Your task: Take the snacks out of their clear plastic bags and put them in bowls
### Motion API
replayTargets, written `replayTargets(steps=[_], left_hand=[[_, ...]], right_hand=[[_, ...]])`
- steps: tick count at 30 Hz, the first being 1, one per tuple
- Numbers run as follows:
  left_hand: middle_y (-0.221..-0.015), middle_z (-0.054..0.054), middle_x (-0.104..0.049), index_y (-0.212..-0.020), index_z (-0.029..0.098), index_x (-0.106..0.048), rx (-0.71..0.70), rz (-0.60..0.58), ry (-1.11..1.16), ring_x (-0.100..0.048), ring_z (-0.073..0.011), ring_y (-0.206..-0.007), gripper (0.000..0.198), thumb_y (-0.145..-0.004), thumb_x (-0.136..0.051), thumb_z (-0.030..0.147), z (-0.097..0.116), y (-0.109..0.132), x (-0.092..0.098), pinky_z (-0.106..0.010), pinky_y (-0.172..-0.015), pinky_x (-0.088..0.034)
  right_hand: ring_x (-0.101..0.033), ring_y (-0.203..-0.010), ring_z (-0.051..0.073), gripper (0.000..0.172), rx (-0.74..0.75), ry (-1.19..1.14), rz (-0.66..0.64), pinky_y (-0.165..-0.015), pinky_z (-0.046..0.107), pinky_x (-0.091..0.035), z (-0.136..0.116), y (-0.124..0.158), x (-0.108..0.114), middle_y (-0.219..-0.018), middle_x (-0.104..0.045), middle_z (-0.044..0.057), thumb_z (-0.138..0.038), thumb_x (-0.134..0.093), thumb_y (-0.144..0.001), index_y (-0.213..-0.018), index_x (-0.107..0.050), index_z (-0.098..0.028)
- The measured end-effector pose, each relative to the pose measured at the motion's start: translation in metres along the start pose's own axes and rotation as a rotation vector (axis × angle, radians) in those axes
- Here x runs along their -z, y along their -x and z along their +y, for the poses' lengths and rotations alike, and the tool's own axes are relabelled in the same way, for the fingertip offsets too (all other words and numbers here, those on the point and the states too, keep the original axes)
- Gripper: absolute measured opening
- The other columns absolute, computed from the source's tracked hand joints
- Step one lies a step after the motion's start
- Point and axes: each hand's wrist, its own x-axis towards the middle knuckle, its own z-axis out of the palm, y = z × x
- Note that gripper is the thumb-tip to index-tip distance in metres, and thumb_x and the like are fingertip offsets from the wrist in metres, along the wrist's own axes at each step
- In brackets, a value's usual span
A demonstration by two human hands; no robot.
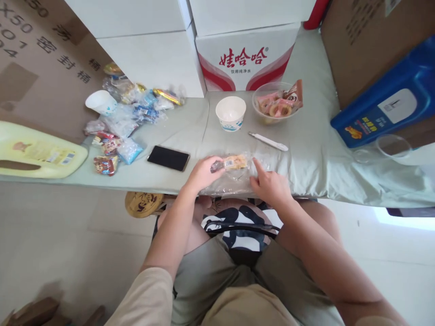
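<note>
Head view: packaged snacks [280, 109] in clear bowl [268, 87], packet [236, 161] in pinch of left hand [205, 172], right hand [272, 185] spread

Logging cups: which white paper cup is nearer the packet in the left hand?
The upright cup beside the clear bowl, beyond the packet; the other cup is farther left beside wrappers.

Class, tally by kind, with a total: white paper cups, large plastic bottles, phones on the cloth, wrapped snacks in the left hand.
Round white paper cups: 2
Large plastic bottles, yellow and blue: 2
Black rectangular phone: 1
Clear-wrapped tan snack in left hand: 1
Total: 6
</note>
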Motion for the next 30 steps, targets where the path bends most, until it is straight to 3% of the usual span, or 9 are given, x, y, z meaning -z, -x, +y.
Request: replayTargets(steps=[4,8,11,14,18,21,26,28,30], left_hand=[[-0.063,0.002,-0.058,-0.075,0.020,-0.066,0.123,-0.033,0.299,-0.049,-0.0123,-0.058,0.023,-0.085,-0.065,0.041,0.000,-0.007,-0.006,-0.024,-0.057,-0.038],[-0.062,0.002,-0.052,-0.064,0.018,-0.055,0.266,-0.091,0.932,-0.044,-0.0087,-0.052,0.029,-0.079,-0.070,0.039,0.024,-0.016,-0.021,-0.022,-0.050,-0.034],[-0.057,0.006,-0.041,-0.062,0.019,-0.045,0.402,-0.177,1.353,-0.028,-0.0038,-0.042,0.033,-0.076,-0.070,0.036,0.046,-0.019,-0.028,-0.020,-0.042,-0.026],[-0.053,0.009,-0.032,-0.063,0.019,-0.041,0.510,-0.221,1.508,-0.016,-0.0018,-0.037,0.032,-0.077,-0.068,0.032,0.052,-0.022,-0.023,-0.018,-0.036,-0.015],[-0.049,0.010,-0.025,-0.062,0.020,-0.037,0.583,-0.010,1.535,-0.018,-0.0025,-0.035,0.030,-0.077,-0.062,0.027,0.037,-0.029,-0.007,-0.018,-0.034,-0.011],[-0.048,0.010,-0.027,-0.062,0.021,-0.036,0.586,0.092,1.457,-0.020,-0.0023,-0.034,0.030,-0.077,-0.062,0.027,0.024,-0.033,0.002,-0.018,-0.033,-0.013],[-0.048,0.010,-0.028,-0.063,0.021,-0.039,0.595,0.120,1.333,-0.021,-0.0021,-0.034,0.032,-0.075,-0.066,0.034,0.015,-0.035,0.007,-0.018,-0.033,-0.015],[-0.049,0.010,-0.028,-0.063,0.021,-0.039,0.585,0.092,1.316,-0.021,-0.0019,-0.034,0.032,-0.075,-0.066,0.034,0.016,-0.036,0.009,-0.017,-0.033,-0.017],[-0.049,0.010,-0.028,-0.063,0.021,-0.039,0.579,0.078,1.312,-0.022,-0.0016,-0.034,0.031,-0.075,-0.065,0.032,0.019,-0.037,0.012,-0.016,-0.033,-0.017]], right_hand=[[-0.066,-0.090,0.032,0.050,0.136,-0.070,0.189,-0.078,0.045,-0.049,-0.003,-0.004,-0.006,-0.108,-0.070,0.017,-0.027,-0.054,-0.089,-0.138,-0.056,-0.021],[-0.058,-0.121,0.035,0.057,0.303,-0.255,0.141,-0.098,0.052,-0.047,-0.006,-0.009,-0.013,-0.137,-0.059,0.015,-0.023,-0.060,-0.083,-0.139,-0.051,-0.024],[-0.062,-0.119,0.031,0.056,0.255,-0.477,0.116,-0.097,0.048,-0.052,-0.001,-0.015,-0.015,-0.134,-0.062,0.014,-0.027,-0.062,-0.083,-0.137,-0.051,-0.023],[-0.068,-0.106,0.028,0.040,0.168,-0.692,0.083,-0.095,0.046,-0.055,0.006,-0.016,-0.014,-0.116,-0.072,0.010,-0.038,-0.066,-0.084,-0.121,-0.061,-0.024],[-0.072,-0.094,0.027,0.042,0.031,-1.022,0.094,-0.087,0.044,-0.058,0.015,-0.009,-0.021,-0.104,-0.075,0.009,-0.055,-0.064,-0.086,-0.113,-0.063,-0.023],[-0.072,-0.094,0.027,0.045,-0.037,-1.067,0.304,-0.086,0.045,-0.058,0.026,-0.015,-0.018,-0.103,-0.075,0.009,-0.059,-0.060,-0.088,-0.114,-0.060,-0.023],[-0.069,-0.098,0.025,0.042,0.058,-0.665,0.674,-0.087,0.042,-0.055,0.049,-0.077,0.056,-0.111,-0.069,0.012,-0.047,-0.064,-0.086,-0.118,-0.058,-0.021],[-0.066,-0.102,0.025,0.047,0.080,-0.431,0.702,-0.089,0.041,-0.053,0.055,-0.116,0.096,-0.123,-0.064,0.016,-0.040,-0.065,-0.085,-0.127,-0.055,-0.019],[-0.064,-0.103,0.025,0.052,0.019,-0.189,0.566,-0.094,0.044,-0.050,0.061,-0.156,0.125,-0.124,-0.065,0.014,-0.034,-0.065,-0.085,-0.133,-0.054,-0.021]])
